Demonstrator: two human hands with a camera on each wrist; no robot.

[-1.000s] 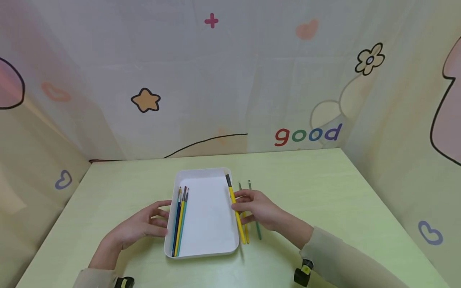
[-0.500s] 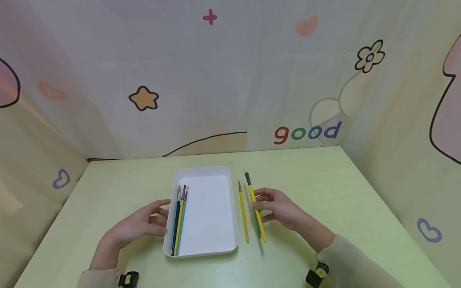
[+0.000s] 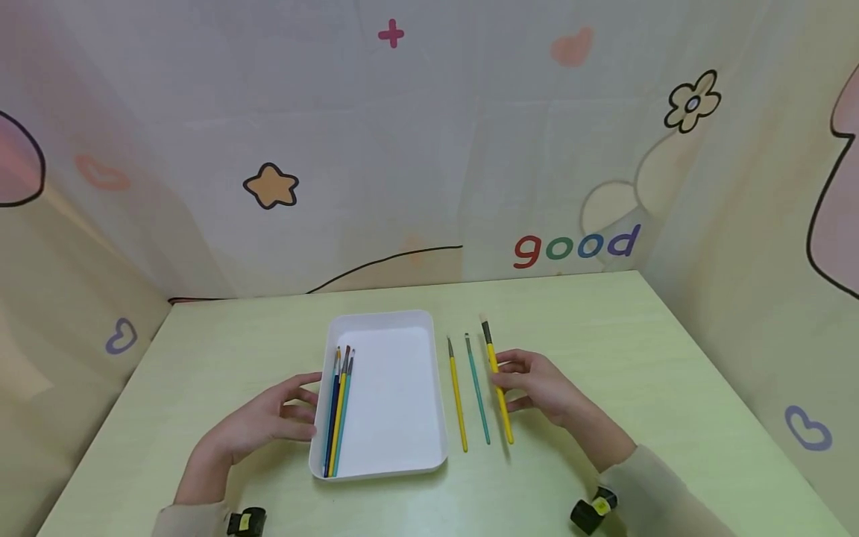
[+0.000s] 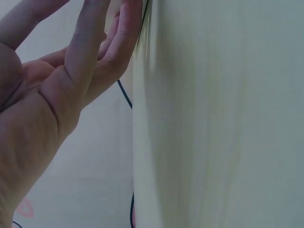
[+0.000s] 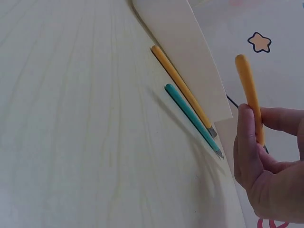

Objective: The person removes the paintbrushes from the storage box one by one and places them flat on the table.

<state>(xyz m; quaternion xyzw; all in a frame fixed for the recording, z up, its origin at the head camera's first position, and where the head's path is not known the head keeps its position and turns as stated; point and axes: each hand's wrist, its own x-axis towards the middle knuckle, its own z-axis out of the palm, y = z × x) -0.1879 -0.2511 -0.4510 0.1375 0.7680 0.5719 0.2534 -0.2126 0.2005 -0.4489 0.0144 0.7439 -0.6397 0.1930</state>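
Note:
My right hand (image 3: 543,386) pinches a thick yellow paintbrush (image 3: 506,421) between thumb and fingers, bristles pointing away, to the right of the other brushes. In the right wrist view this brush's rounded handle end (image 5: 247,78) sticks up above the fingertips. On the table lie a thinner yellow paintbrush (image 3: 458,399) and a teal paintbrush (image 3: 479,395), side by side and apart. My left hand (image 3: 268,418) rests with loosely bent fingers against the left side of the white tray (image 3: 392,395). Along that side of the tray lie dark blue (image 3: 332,425), yellow (image 3: 337,429) and teal paintbrushes (image 3: 342,432).
The pale wood-grain table (image 3: 590,321) runs back to a printed cloth backdrop (image 3: 403,149), with cloth walls on both sides. A black strap-on device sits at each wrist, the right one (image 3: 593,511) near the table's front.
My right hand has carried the thick yellow paintbrush rightward from the tray's right rim, past the two brushes on the table. The left hand stays at the tray.

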